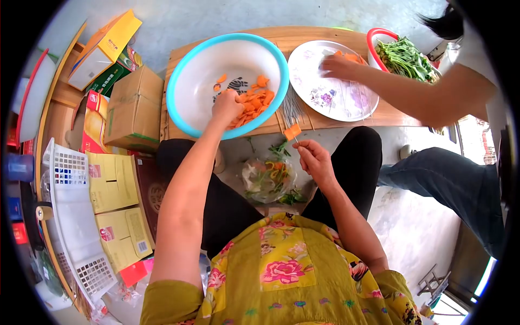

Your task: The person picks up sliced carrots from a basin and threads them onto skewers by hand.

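Note:
My left hand (227, 106) reaches down into a white basin with a turquoise rim (172, 89), its fingers bunched at a heap of carrot slices (254, 105). What it pinches, if anything, is hidden. Over my lap, my right hand (316, 161) is closed on a thin skewer (296, 140) with carrot slices (292, 131) threaded near its tip. A bundle of thin metal skewers (291, 108) lies on the wooden table (227, 33) between the basin and a flowered plate (330, 111). Another person's hand (341, 69) is over that plate, beside more carrot pieces (351, 56).
A red-rimmed bowl (374, 40) of leafy greens (406, 59) stands at the table's right end. Below, a clear bag of peelings (269, 179) sits between my legs. Cardboard boxes (135, 111) and a white plastic basket (73, 211) are on the left. Another person's leg (444, 184) is at right.

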